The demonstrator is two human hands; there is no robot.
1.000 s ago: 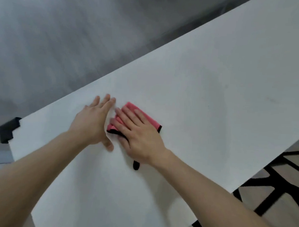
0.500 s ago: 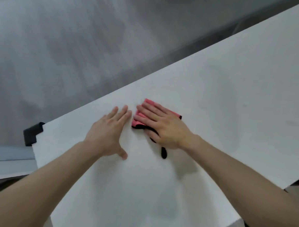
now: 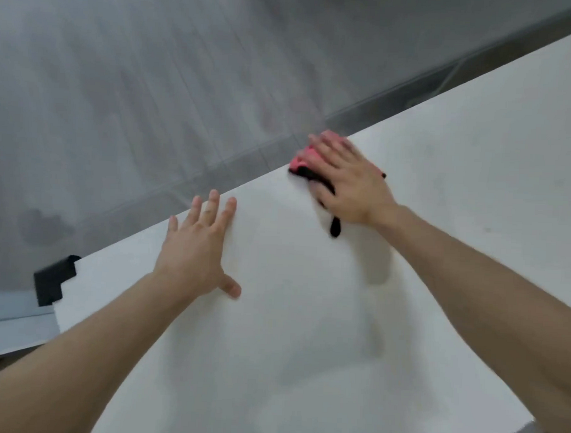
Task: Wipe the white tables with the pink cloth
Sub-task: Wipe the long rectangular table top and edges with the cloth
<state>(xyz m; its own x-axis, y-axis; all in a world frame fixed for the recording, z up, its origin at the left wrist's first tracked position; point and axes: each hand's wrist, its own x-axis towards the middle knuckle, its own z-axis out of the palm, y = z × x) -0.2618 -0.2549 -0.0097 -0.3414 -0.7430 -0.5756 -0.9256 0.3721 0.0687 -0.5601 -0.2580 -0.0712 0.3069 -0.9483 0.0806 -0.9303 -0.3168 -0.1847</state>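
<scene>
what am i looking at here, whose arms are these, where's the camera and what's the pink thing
There is no machine here. These are a person's two bare arms, and the one picture comes from a wide-angle camera worn on their head, looking forward and down. That is why the arms reach in from the bottom and everything looks tilted.

The big pale surface is a white table. The left hand lies flat on it with its fingers spread and holds nothing. The right hand presses flat on a pink cloth with black trim, right at the table's far edge. A black loop from the cloth sticks out below the palm.

The dark block at the left is a black corner piece on the table's corner. Beyond the edge is a blurred grey floor.
</scene>
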